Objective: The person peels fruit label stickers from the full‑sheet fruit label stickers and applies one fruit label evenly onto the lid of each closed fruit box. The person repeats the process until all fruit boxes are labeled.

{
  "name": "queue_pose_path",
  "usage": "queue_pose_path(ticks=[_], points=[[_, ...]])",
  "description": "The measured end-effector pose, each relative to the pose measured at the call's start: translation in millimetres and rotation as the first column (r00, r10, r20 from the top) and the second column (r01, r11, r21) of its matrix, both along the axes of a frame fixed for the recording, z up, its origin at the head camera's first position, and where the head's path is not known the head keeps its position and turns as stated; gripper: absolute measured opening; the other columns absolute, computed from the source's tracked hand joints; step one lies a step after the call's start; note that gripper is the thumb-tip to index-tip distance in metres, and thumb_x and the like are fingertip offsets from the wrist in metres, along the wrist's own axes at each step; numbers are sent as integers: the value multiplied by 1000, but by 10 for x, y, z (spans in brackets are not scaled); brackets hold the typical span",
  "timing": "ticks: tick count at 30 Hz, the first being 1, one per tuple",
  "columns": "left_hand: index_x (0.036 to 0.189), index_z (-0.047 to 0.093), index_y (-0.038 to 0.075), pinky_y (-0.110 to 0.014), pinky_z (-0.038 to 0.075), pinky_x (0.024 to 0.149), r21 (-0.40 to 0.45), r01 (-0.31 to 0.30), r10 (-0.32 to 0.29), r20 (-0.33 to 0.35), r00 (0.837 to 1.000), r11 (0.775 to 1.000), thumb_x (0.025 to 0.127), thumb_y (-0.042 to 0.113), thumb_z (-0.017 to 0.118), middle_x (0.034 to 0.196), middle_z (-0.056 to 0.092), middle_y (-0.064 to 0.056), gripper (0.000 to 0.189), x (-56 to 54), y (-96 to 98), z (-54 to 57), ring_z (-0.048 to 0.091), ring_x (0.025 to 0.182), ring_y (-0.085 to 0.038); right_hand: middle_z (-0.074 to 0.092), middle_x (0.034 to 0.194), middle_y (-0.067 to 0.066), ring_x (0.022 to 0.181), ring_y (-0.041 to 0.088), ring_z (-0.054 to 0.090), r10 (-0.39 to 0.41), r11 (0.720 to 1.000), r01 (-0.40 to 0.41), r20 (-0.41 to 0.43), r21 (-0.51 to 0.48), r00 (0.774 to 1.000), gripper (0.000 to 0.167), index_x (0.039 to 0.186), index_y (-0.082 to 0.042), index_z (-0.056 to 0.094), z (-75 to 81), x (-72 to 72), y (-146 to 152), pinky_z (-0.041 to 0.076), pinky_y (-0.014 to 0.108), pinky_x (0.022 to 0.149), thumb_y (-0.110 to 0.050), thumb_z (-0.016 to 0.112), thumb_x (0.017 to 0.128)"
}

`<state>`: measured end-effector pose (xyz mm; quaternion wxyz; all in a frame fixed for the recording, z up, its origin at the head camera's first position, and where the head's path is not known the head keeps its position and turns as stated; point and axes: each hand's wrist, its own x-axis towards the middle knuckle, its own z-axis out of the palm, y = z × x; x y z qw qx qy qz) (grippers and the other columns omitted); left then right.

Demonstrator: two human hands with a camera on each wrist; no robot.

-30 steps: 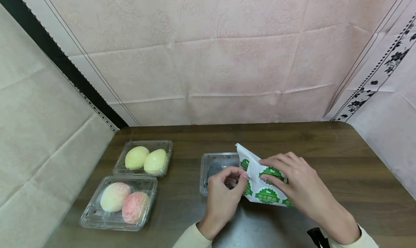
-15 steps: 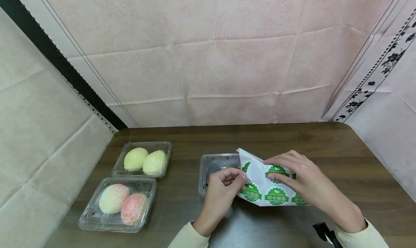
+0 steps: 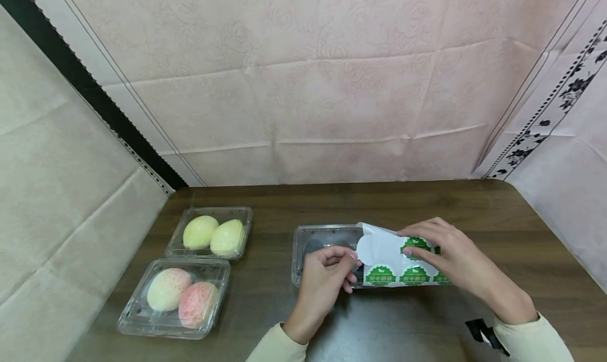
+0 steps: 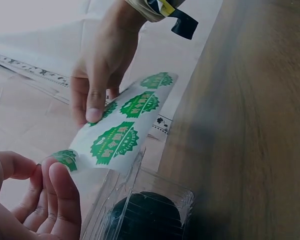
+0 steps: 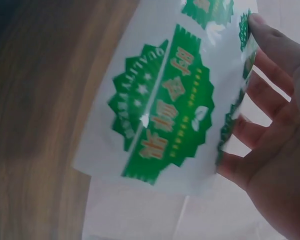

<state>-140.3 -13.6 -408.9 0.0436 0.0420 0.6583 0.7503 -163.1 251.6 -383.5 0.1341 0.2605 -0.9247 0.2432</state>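
Note:
My right hand (image 3: 450, 264) grips a bent white sheet of green labels (image 3: 412, 275), thumb on the near face. At the sheet's left edge, my left hand (image 3: 327, 277) pinches one green label (image 4: 66, 159) between thumb and finger; in the left wrist view it looks partly lifted from the backing. Behind and below the sheet stands a clear plastic box (image 3: 300, 246), partly covered by sheet and hand. A dark rounded thing (image 4: 147, 217) shows inside it. The right wrist view has the labels (image 5: 165, 105) up close, with the right fingers along the sheet's edge.
Two clear boxes stand at the left of the wooden table (image 3: 265, 309). The rear box (image 3: 189, 214) has two pale yellow-green round fruits (image 3: 227, 237); the front one (image 3: 128, 320) has two pinkish ones (image 3: 195, 304). Pale cloth (image 3: 303, 104) hangs behind the table.
The right hand has moved slightly right with the label sheet, whose left end has dropped and shifted right, away from the left hand. The left hand has barely moved.

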Motion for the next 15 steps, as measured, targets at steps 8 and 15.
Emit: queue_pose_path(ticks=[8, 15], points=[[100, 74, -6, -20, 53, 52, 3, -30, 30, 22, 999, 1000, 97, 4, 69, 92, 77, -21, 12, -31, -51, 36, 63, 60, -10, 75, 120, -9, 113, 15, 64, -34, 999, 34, -6, 9, 999, 32, 126, -21, 76, -38, -60, 151, 57, 47, 87, -17, 80, 95], [101, 74, -8, -19, 54, 55, 7, -46, 46, 19, 999, 999, 98, 5, 70, 95, 76, -24, 14, -63, -98, 77, 63, 61, -10, 74, 125, 4, 119, 33, 64, -59, 998, 58, 83, 8, 995, 32, 131, -14, 74, -72, -101, 347, 55, 60, 90, -19, 75, 99]])
